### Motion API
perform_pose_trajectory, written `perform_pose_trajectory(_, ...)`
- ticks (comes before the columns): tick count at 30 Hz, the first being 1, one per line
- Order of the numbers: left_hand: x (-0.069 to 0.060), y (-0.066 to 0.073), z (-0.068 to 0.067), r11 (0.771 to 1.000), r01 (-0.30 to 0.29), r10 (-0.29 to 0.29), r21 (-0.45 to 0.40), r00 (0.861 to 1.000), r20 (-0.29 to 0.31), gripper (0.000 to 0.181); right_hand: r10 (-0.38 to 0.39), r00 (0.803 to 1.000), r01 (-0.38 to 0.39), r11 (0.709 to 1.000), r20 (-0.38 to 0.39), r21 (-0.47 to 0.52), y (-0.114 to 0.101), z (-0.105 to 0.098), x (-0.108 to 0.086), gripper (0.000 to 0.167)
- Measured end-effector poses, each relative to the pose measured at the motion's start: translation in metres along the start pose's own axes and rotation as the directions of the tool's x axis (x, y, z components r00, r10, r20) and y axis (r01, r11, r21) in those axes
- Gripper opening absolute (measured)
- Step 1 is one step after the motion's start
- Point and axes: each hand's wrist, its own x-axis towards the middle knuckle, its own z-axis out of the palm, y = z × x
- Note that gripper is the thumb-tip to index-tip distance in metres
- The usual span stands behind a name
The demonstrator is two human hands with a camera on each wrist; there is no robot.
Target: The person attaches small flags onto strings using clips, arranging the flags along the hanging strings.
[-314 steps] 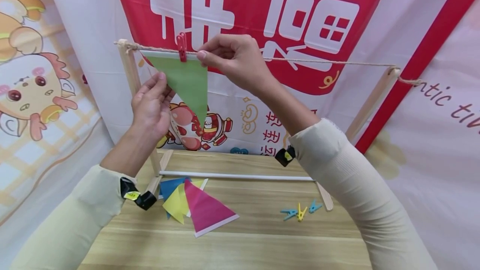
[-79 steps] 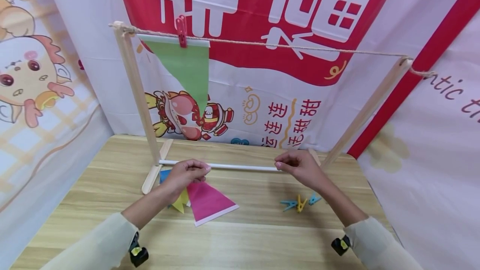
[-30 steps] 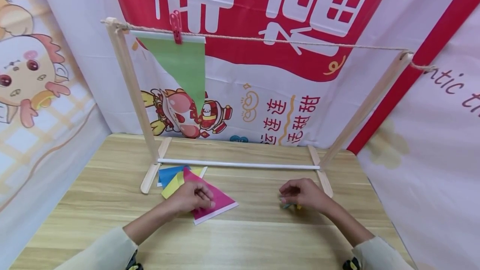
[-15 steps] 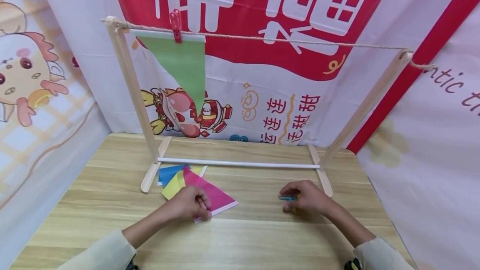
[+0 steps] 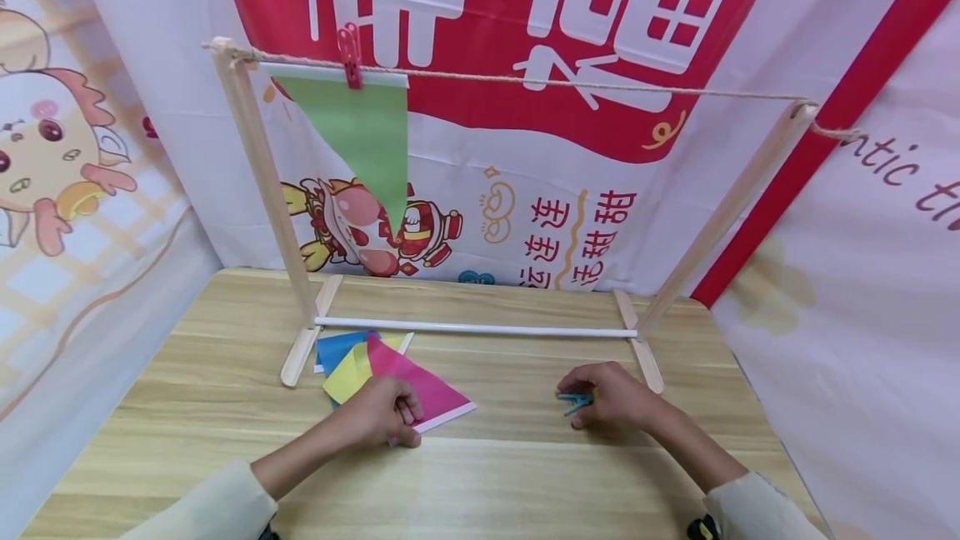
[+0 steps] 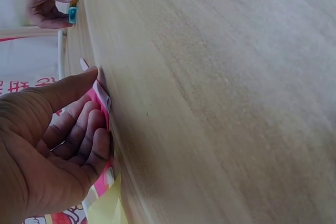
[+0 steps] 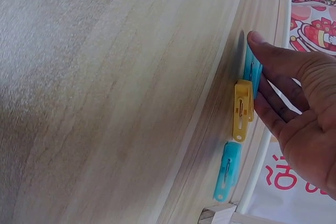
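In the head view my left hand (image 5: 378,413) is at the white edge of the pink pennant (image 5: 431,390). The left wrist view shows thumb and curled fingers on either side of its buckled white strip (image 6: 103,96). My right hand (image 5: 617,397) holds a blue clothespin (image 5: 576,402) between thumb and fingers, low over the table. The right wrist view shows a yellow clothespin (image 7: 242,109) beside it and another blue one (image 7: 228,171) past that. A green pennant (image 5: 367,136) hangs from the string (image 5: 525,82) under a red clothespin (image 5: 349,55).
Wooden posts (image 5: 262,182) stand at left and right with the string between their tops. A white rod (image 5: 480,329) joins their feet. Yellow (image 5: 348,375) and blue (image 5: 339,348) pennants lie under and behind the pink one. Printed cloth hangs behind the table (image 5: 480,482).
Both hands have come down from the hanging pennant to the table. Most recently my left hand moved to the pink pennant's near edge, and my right hand closed round the blue clothespin, which has turned slightly.
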Motion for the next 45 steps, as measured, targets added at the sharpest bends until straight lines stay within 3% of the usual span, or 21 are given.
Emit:
perform_pose_trajectory(11,0.0007,-0.0006,-0.0003,0.997,-0.05,0.049,0.066,0.999,0.014,0.023,-0.057,0.998,0.057,0.993,0.002,-0.103,-0.0008,0.002,0.0032,0.038)
perform_pose_trajectory(21,0.0008,0.001,-0.0012,0.99,-0.049,0.048,0.134,0.999,0.009,0.017,-0.091,0.996,0.09,0.99,-0.008,-0.11,-0.0017,0.0043,0.0045,0.032)
perform_pose_trajectory(27,0.0017,0.0006,-0.0007,0.972,-0.085,0.085,0.218,0.996,0.011,0.013,-0.1,0.995,0.097,0.987,-0.018,-0.126,-0.0014,0.0051,0.0051,0.03)
perform_pose_trajectory(37,0.0001,0.0004,-0.0015,0.968,-0.092,0.091,0.233,0.996,0.015,0.015,-0.084,0.996,0.083,0.987,0.001,-0.135,-0.0026,0.0047,0.0071,0.031)
perform_pose_trajectory(45,-0.0022,0.001,-0.0034,0.975,-0.101,0.102,0.198,0.995,0.008,0.021,-0.085,0.996,0.085,0.985,0.01,-0.151,-0.0025,0.005,0.0095,0.031)
